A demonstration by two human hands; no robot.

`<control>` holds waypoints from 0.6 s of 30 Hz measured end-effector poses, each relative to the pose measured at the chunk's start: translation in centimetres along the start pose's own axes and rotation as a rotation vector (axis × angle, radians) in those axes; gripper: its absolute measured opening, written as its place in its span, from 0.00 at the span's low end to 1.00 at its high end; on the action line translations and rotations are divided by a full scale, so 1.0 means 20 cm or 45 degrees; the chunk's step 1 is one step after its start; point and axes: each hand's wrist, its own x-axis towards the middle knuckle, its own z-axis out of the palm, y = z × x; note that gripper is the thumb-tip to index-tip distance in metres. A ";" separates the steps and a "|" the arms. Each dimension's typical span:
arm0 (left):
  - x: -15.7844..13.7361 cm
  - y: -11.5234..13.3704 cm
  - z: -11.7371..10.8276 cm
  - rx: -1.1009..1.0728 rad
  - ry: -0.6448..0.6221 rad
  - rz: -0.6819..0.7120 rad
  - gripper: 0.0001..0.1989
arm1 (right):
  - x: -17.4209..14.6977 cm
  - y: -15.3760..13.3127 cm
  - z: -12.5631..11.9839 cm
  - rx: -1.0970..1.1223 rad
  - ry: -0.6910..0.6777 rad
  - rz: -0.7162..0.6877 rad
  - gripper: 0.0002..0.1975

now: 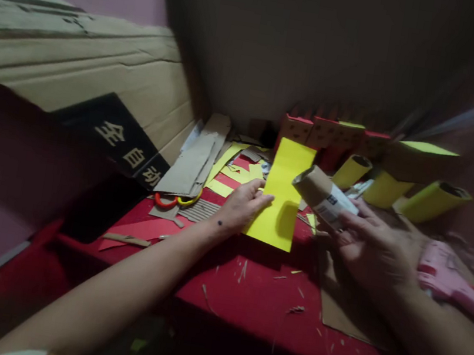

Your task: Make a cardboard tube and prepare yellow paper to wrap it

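My left hand [242, 205] pinches the left edge of a long yellow paper strip [279, 207], which stands tilted above the red-covered table [240, 302]. In my right hand [373, 245] is a brown cardboard tube [317, 192] with a white label, its open end pointing up and left. The tube is apart from the paper, just to its right, and a rounded shadow falls on the sheet. Beyond my right hand stand tubes wrapped in yellow, one of them a yellow tube [351, 171] near the middle.
A pink glue gun [457, 281] lies at the right. Scissors with red and yellow handles [177, 199] rest at the left by flat cardboard pieces [195, 159]. Small spotted boxes [296, 130] line the back. A large cardboard sheet [103, 62] leans on the left; scraps litter the table.
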 end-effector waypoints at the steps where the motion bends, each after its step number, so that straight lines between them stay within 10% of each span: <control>1: 0.00 0.00 0.00 -0.013 -0.006 0.012 0.08 | 0.00 0.00 0.00 0.010 -0.005 -0.007 0.15; 18: 0.03 0.00 -0.04 0.199 0.099 -0.072 0.18 | 0.04 0.02 -0.02 0.108 -0.156 -0.013 0.15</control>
